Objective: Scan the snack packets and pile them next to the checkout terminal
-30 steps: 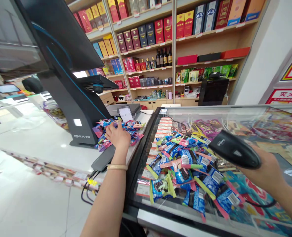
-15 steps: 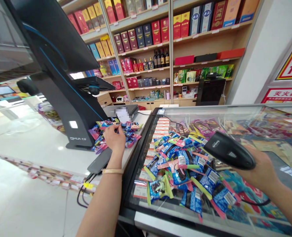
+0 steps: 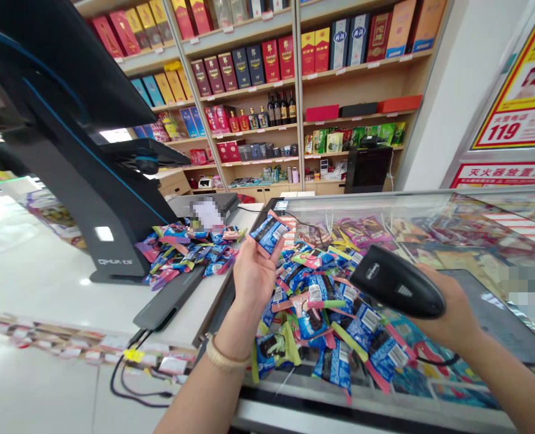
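My left hand (image 3: 256,274) is raised over the left edge of the glass counter, its fingers closed on a small blue snack packet (image 3: 269,233) with pink ends. The packet's barcode faces up toward me. In my right hand (image 3: 448,310) is a black handheld barcode scanner (image 3: 398,283), its head pointing left above a heap of similar snack packets (image 3: 321,319). That heap lies spread on the glass top. A second pile of packets (image 3: 190,250) rests on the white counter, against the base of the monitor stand.
A black monitor stand (image 3: 90,181) rises at the left. Near it lie a grey flat device (image 3: 167,301) with cables (image 3: 126,377) and a blurred white paper (image 3: 207,214). The glass display counter (image 3: 412,205) holds goods inside. Shelves of boxes and bottles (image 3: 258,60) stand behind.
My left hand has moved right from the pile by the stand and lifted a snack packet. The scanner stays in my right hand over the heap. The view has turned slightly right.
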{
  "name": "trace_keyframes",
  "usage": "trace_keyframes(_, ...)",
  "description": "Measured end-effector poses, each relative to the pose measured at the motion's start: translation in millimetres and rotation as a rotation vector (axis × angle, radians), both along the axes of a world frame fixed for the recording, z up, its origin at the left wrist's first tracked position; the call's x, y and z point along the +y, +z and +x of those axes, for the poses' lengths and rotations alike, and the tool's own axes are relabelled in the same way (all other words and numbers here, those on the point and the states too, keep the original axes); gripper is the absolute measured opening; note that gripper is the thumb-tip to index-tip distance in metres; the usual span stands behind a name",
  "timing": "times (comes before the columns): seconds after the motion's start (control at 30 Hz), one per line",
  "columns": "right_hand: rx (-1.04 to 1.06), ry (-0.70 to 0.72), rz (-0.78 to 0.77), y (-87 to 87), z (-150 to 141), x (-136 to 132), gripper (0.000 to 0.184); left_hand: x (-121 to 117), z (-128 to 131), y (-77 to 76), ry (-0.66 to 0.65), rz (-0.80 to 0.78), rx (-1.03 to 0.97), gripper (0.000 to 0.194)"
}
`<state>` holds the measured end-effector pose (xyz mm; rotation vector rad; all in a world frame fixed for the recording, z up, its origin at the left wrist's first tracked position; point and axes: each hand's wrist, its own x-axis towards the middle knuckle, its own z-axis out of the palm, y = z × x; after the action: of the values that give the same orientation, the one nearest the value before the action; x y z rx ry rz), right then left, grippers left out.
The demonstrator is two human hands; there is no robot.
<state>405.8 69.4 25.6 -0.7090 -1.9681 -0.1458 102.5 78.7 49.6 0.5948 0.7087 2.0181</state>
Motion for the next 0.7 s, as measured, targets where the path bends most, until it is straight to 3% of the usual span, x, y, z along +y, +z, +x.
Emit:
trace_keyframes(0.13,-0.029,0.020,-0.058,2.0,-6,-5,0.008,-5,10,-9.1,-0.097,-0.058,-0.054,0.013)
trace_keyframes(0.3,-0.032,0.022,-0.106,-2.1,-8,-3,0.014,-11,17,-10.0,-0.168,-0.091,-0.101,0.014)
trace_keyframes(0.6,-0.066,0.025,-0.081,3.8,-10,-4,0.006,-13,21,-12.4,-0.174,-0.063,-0.005,0.011)
trace_keyframes(0.7,-0.043,0.000,-0.038,4.9,-8,-3,0.005,-15,22,-14.6,-0.142,-0.036,0.151,0.015)
